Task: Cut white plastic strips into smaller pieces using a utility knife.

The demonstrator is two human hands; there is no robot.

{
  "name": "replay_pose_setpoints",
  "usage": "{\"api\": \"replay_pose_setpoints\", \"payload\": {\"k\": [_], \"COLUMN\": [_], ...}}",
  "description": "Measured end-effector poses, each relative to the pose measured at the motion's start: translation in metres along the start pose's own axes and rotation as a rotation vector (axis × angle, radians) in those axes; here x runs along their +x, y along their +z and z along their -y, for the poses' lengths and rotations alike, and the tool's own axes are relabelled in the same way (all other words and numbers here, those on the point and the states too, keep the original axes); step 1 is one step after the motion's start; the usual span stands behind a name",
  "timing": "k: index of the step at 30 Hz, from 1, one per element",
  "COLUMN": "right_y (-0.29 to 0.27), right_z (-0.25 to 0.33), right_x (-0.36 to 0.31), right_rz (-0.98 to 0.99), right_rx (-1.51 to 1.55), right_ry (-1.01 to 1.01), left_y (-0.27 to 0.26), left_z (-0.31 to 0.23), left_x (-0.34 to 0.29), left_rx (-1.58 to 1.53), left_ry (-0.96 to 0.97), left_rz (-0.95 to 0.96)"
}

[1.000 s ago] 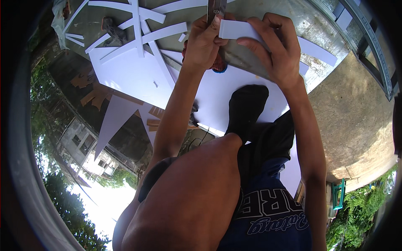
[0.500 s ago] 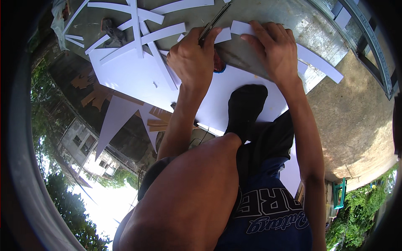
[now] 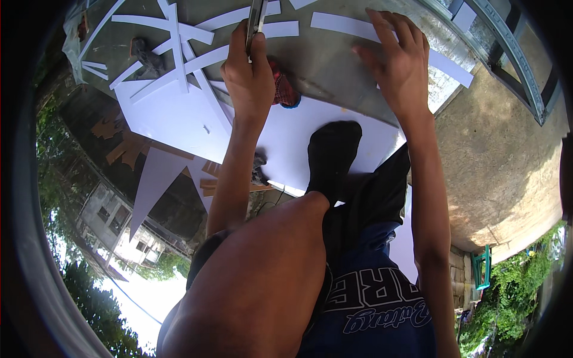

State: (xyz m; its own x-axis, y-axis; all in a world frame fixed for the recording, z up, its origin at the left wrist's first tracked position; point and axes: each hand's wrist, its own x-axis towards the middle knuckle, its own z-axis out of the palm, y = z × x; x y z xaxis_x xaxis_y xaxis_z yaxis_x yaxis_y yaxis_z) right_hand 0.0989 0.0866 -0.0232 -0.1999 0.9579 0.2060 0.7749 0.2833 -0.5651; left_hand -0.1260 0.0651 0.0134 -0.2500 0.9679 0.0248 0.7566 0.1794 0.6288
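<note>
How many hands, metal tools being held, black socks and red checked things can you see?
Hands, left hand and right hand: 2
Held metal tool: 1
Black sock: 1
Red checked thing: 1
Total: 5

Between the left hand (image 3: 248, 86) and the right hand (image 3: 403, 68), a free passage is offered by the smooth grey flat surface (image 3: 331, 68). It is limited above by a long curved white strip (image 3: 343, 25) and, near the left hand, by a red-and-black checked object with blue edge (image 3: 286, 86). Leftward, the way is obstructed by crossed white strips (image 3: 176, 48); far right, by a grey metal frame (image 3: 514, 46).
</note>
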Motion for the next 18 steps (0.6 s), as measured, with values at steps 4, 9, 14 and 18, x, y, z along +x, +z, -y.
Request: {"api": "replay_pose_setpoints", "payload": {"k": [4, 9, 14, 18], "right_y": [-0.037, -0.023, -0.003, 0.018], "right_z": [-0.047, -0.063, -0.036, -0.034], "right_x": [-0.034, -0.039, -0.028, -0.016], "right_rz": [-0.018, -0.066, -0.089, -0.112], "right_rx": [-0.047, -0.093, -0.108, -0.057], "right_ry": [0.176, 0.11, 0.069, 0.031], "left_y": [0.012, 0.041, 0.034, 0.036], "left_z": [-0.022, -0.032, -0.039, -0.04], "left_x": [-0.024, -0.055, -0.057, -0.053], "left_rx": [0.092, 0.06, 0.145, 0.163], "left_ry": [0.286, 0.334, 0.17, 0.27], "left_rz": [0.132, 0.263, 0.371, 0.372]}}
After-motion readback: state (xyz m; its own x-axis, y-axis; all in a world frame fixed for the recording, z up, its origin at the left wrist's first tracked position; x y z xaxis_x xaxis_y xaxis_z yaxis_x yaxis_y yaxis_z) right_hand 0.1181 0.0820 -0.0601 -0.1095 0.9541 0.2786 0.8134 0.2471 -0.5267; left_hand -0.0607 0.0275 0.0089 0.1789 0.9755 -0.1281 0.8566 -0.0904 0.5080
